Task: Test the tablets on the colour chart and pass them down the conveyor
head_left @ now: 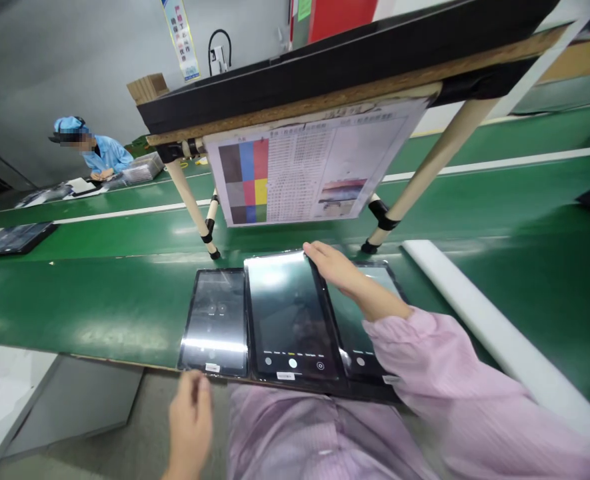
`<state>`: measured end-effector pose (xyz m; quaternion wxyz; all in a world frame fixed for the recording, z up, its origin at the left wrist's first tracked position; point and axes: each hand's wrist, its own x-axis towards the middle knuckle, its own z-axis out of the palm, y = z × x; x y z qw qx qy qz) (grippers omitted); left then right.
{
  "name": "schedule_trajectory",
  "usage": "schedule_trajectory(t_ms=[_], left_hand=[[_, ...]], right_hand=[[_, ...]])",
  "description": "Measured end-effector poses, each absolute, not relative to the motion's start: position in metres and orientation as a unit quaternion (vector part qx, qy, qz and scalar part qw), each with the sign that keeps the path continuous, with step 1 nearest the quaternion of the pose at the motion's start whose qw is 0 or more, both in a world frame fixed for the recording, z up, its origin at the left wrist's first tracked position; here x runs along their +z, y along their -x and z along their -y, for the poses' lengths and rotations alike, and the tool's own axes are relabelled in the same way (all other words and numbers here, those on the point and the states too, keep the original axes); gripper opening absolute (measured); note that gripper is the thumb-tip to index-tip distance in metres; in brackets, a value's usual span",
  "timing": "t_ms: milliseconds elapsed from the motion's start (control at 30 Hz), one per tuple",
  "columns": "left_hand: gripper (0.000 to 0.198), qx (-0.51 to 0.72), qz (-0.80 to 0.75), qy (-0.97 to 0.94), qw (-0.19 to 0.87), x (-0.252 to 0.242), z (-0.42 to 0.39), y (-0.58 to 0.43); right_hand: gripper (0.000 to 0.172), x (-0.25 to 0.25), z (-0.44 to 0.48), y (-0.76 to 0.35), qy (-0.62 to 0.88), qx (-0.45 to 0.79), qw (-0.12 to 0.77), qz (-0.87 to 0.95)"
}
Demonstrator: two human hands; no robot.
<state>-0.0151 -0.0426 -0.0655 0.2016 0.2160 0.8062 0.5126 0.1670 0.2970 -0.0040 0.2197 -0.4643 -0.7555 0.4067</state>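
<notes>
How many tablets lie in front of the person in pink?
3, side by side on the green belt: the left tablet by the left hand, the middle tablet under the right hand, the right tablet partly hidden by that arm.

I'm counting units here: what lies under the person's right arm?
A third tablet lies beneath the right hand and pink sleeve, beside the middle tablet. Its left screen strip and camera button show; the sleeve covers its right side.
</notes>
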Motion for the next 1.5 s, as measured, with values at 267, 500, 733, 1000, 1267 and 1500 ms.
schedule_trajectory(t_ms=[267,500,733,1000,1267,1500], left_hand=[[0.051,0.641,-0.595,-0.096,0.475,-0.089,0.029,-0.057],[0.049,0.682,-0.457,-0.092,0.563,-0.06,0.037,-0.061],[0.038,0.747,-0.345,-0.146,0.549,-0.017,-0.004,-0.054],[0.045,0.772,-0.44,-0.214,0.405,-0.011,-0.019,-0.034],[0.055,0.765,-0.541,-0.289,0.198,-0.003,-0.03,-0.049],[0.114,0.62,-0.663,-0.411,0.086,-0.021,-0.036,-0.052]], right_hand=[[0.081,-0.024,-0.227,-0.18,0.387,0.591,0.364,0.607],[0.089,0.003,-0.208,-0.211,0.409,0.588,0.42,0.558],[0.096,0.066,-0.17,-0.216,0.194,0.546,0.509,0.637],[0.099,0.065,-0.171,-0.206,0.188,0.542,0.523,0.631],[0.075,0.06,-0.185,-0.184,0.239,0.599,0.534,0.547],[0.075,0.06,-0.187,-0.182,0.293,0.533,0.544,0.578]])
